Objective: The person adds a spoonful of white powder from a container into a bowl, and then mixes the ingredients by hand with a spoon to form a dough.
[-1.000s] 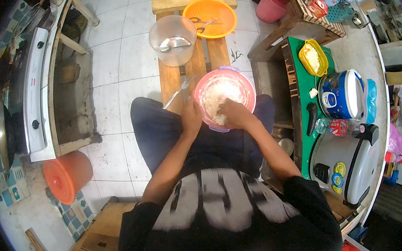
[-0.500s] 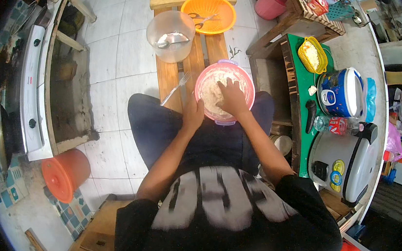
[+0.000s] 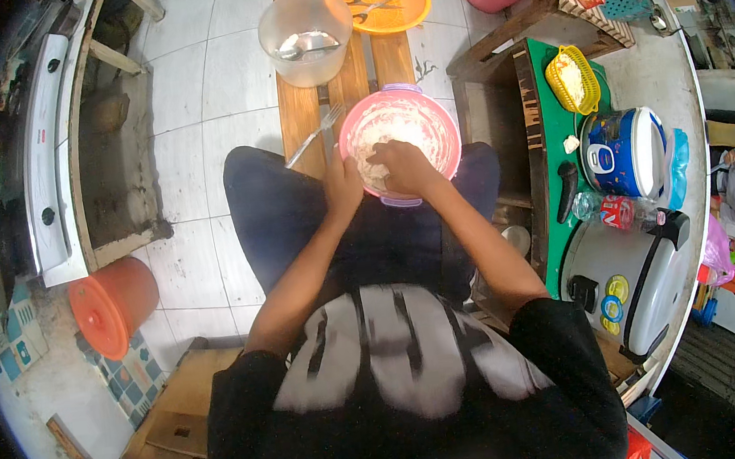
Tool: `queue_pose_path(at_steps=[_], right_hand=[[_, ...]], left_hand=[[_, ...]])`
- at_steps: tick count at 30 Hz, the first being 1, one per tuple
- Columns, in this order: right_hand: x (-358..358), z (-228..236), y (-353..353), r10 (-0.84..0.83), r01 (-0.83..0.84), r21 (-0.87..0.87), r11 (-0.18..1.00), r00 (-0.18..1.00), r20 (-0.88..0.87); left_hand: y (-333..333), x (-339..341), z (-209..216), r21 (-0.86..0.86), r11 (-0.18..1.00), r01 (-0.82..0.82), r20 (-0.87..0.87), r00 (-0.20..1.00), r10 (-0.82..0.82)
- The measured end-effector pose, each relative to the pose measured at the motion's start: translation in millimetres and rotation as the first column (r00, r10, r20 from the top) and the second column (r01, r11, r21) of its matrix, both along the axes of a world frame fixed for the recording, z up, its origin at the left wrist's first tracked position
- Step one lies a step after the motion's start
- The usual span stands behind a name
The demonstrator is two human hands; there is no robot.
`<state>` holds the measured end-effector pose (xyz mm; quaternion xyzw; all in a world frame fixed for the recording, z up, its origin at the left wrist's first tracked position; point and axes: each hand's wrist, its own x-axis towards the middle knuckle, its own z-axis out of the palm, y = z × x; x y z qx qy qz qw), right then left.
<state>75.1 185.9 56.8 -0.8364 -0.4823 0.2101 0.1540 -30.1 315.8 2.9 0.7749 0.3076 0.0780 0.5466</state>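
Note:
A pink bowl (image 3: 452, 143) with purple handles sits by my lap at the near end of the wooden bench. Pale, floury dough (image 3: 392, 126) lies in it and smears its inner wall. My left hand (image 3: 343, 187) grips the bowl's left rim, with the thumb at the edge. Inside the bowl, my right hand (image 3: 408, 170) has its fingers curled into the dough at the near left; the fingertips are hidden. A fork (image 3: 315, 136) rests on the bench to the left of the bowl.
Beyond the bowl stand a clear plastic tub (image 3: 306, 70) with a utensil inside and an orange basket (image 3: 403, 15) holding scissors (image 3: 371, 5). At right, a green-topped surface (image 3: 540, 77) carries a yellow basket (image 3: 587, 103) and a blue rice cooker (image 3: 615, 154). A lidded orange bucket (image 3: 116, 305) stands left.
My right hand has drawn back toward the bowl's near left, its fingers going from spread to curled in the dough. My left hand stays at the rim. The whole view has shifted slightly.

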Motion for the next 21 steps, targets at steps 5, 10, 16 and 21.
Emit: queue_pose_path(at_steps=[5,10,16,21], right_hand=[[-1.1,9.8,-6.4,0.064,-0.068,-0.066,0.995,0.996,-0.058],[-2.8,16.8,-12.1,0.019,-0.043,-0.178,0.983,0.991,-0.133],[2.1,13.9,-23.6,0.013,-0.054,-0.158,0.986,0.968,-0.25],[8.0,15.4,-36.1,-0.161,0.032,-0.245,0.969,0.832,-0.53]], left_hand=[[3.1,-2.2,0.5,-0.013,0.999,-0.042,0.178,0.983,0.044],[2.9,-5.1,7.8,-0.039,0.999,-0.037,0.262,0.964,0.046],[-1.1,-9.0,12.2,-0.051,0.998,-0.03,0.269,0.962,0.042],[-3.9,-8.8,24.2,-0.021,0.999,0.024,0.211,0.977,-0.019]])
